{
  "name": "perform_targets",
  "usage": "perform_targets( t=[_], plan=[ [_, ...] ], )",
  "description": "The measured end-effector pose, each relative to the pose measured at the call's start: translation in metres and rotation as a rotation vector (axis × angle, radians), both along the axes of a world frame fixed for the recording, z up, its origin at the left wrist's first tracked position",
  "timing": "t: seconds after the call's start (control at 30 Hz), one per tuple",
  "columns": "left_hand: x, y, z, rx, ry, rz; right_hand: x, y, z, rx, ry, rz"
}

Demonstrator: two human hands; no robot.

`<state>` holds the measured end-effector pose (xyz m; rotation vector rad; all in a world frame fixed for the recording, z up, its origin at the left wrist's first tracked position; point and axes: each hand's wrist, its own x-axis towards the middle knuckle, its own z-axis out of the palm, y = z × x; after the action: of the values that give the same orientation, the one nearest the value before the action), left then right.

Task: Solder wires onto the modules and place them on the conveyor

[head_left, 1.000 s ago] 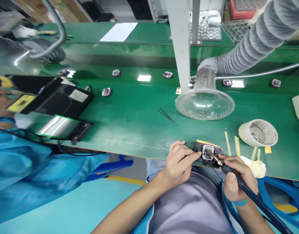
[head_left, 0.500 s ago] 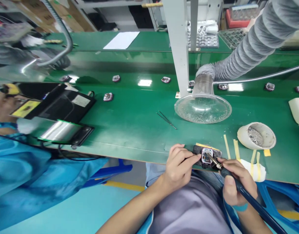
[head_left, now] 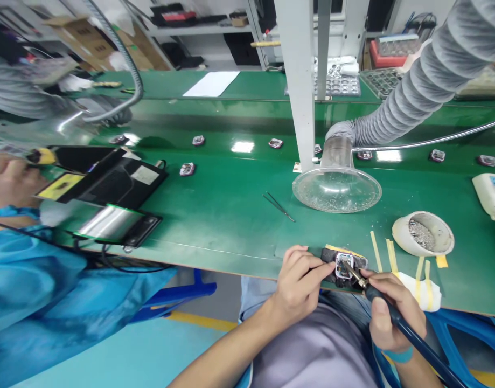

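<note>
Close to the table's front edge, a small open watch case (head_left: 344,265) with a pale rim and electronic parts inside sits in a black holder (head_left: 328,255). My left hand (head_left: 301,280) reaches in from the left, its fingers closed together and the fingertips on the case's left edge; the thumb is mostly hidden. A soldering iron (head_left: 374,293) with a dark blue handle is gripped in my right hand (head_left: 396,307). Its metal tip points down-left into the case, though the exact contact spot is too small to make out.
Tweezers (head_left: 278,207) lie ahead of my left hand. A clear extraction hood (head_left: 336,189) hangs over the table. To the right stand a white cup (head_left: 423,233) of metal bits and yellow tape strips (head_left: 391,255). Several watch cases (head_left: 187,169) line the back. A co-worker's hand (head_left: 8,183) is at left.
The view has tilted slightly, so the table appears lower in the frame. Both hands keep their places at the watch case, with the iron's tip still inside it.
</note>
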<state>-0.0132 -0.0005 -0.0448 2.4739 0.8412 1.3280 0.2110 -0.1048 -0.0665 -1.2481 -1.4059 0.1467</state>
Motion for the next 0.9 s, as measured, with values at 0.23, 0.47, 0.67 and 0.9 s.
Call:
perform_targets(
  t=[0.23, 0.47, 0.67, 0.9],
  plan=[
    [0.001, 0.001, -0.001, 0.008, -0.009, -0.018, -0.001, 0.0, 0.0, 0.0, 0.0, -0.02],
    [0.001, 0.001, -0.001, 0.005, 0.007, -0.008, -0.001, 0.002, 0.0, -0.009, 0.0, -0.032],
    [-0.01, -0.005, 0.009, -0.066, -0.039, -0.105, -0.004, 0.002, -0.011, 0.04, 0.219, -0.2],
    [-0.041, 0.063, -0.01, -0.05, 0.223, 0.247, -0.003, 0.007, -0.008, -0.031, 0.09, -0.182]
  ],
)
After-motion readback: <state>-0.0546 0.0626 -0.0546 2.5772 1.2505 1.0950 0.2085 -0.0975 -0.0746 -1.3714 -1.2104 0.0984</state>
